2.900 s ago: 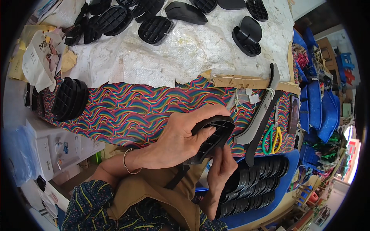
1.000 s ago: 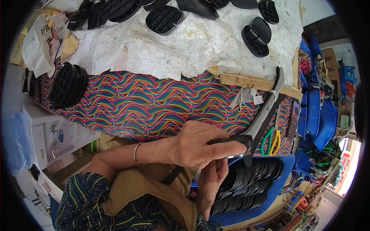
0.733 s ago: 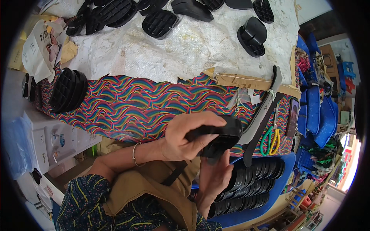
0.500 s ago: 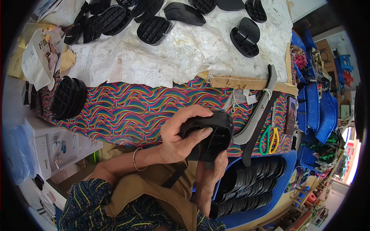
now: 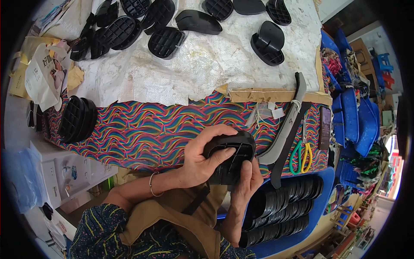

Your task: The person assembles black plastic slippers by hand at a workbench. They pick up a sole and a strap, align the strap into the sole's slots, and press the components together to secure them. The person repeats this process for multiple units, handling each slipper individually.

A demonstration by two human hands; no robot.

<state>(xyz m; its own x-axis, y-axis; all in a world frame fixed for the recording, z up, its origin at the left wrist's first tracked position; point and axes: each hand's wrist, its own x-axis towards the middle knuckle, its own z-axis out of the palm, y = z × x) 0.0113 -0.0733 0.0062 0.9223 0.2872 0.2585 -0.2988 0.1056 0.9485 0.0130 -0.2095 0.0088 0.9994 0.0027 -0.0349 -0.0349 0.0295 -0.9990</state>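
Observation:
In front of me, over the near edge of the patterned cloth, I hold a black oval sole-like piece [image 5: 242, 150] with its gridded underside turned up toward me. My left hand [image 5: 199, 157] wraps its left side, fingers over the far rim and thumb lying on the grid. At the lower right, my right hand [image 5: 248, 183] grips it too, thumb against the ribs; its other fingers are partly hidden behind. Similar pieces [image 5: 166, 42] lie scattered on the white woven sheet [image 5: 168, 80] at the back, and a small stack [image 5: 78, 120] stands at the left.
A blue tub [image 5: 325, 183] at the lower right holds rows of black pieces [image 5: 297, 196]. Scissors with green and yellow handles [image 5: 307, 157], grey and black strips [image 5: 286, 129] and a phone [image 5: 325, 127] lie on the right side. A paper bag [image 5: 43, 75] sits far left.
My right hand has come up along the piece's right side, its thumb now showing on the grid. The piece has tilted, so more of its underside faces me. The view has shifted slightly.

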